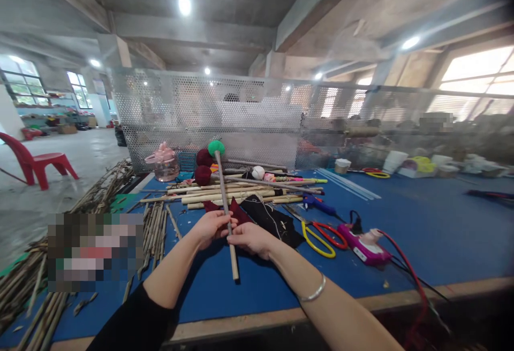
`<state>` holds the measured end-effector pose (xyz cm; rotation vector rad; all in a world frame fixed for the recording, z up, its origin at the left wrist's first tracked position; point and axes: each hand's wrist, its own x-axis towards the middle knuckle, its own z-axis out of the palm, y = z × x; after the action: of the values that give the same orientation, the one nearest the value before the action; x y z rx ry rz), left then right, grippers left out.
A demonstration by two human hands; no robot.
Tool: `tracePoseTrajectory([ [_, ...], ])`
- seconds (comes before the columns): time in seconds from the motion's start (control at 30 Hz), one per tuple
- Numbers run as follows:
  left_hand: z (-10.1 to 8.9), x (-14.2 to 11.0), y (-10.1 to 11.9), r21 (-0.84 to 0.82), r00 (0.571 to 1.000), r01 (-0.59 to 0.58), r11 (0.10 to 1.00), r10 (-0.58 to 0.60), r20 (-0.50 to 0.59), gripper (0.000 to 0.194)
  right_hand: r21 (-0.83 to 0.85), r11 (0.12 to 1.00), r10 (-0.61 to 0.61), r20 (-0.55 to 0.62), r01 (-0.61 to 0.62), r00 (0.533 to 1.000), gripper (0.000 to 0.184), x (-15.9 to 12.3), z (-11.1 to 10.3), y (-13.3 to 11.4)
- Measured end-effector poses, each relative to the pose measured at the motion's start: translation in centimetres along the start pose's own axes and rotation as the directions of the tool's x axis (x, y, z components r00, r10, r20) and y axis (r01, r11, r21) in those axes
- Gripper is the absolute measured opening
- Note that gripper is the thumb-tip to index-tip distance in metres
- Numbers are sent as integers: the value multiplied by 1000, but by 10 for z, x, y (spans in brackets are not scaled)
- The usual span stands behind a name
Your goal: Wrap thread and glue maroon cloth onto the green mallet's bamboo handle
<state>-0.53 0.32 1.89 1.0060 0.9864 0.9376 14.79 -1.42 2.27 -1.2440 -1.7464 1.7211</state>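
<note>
Between my hands I hold a wooden stick (224, 190) topped by a round green ball (216, 148). The stick leans away from me, its bare lower end over the blue table. My left hand (212, 228) closes its fingers round the middle of the shaft. Just below it, my right hand (251, 237) pinches the same stick between thumb and fingers. Dark red cloth (240, 212) lies behind my hands, and a black cloth (271, 217) with a pale string on it is to the right. Two dark red balls (203, 175) sit beyond, left of the shaft.
Yellow-and-red handled scissors (321, 236), a blue glue gun (319, 204) and a purple power strip (363, 246) with cords lie to the right. Twigs (155, 233) cover the left side. More sticks (236, 195) lie across the middle, before a perforated metal screen (209, 115).
</note>
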Motion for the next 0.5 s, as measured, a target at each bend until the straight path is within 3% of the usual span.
tracePoseTrajectory([
  [0.17,-2,3,-6,177,990,-112,978,125,-64,30,-65,997,-39,-65,35,997,35,4,4,2],
  [0.33,-2,1,2,-30,999,-25,999,24,-36,14,74,997,-29,77,23,997,33,1,-1,2],
  [0.5,0,0,4,-159,999,16,987,-23,-44,17,109,994,-19,106,7,994,30,0,-3,3],
])
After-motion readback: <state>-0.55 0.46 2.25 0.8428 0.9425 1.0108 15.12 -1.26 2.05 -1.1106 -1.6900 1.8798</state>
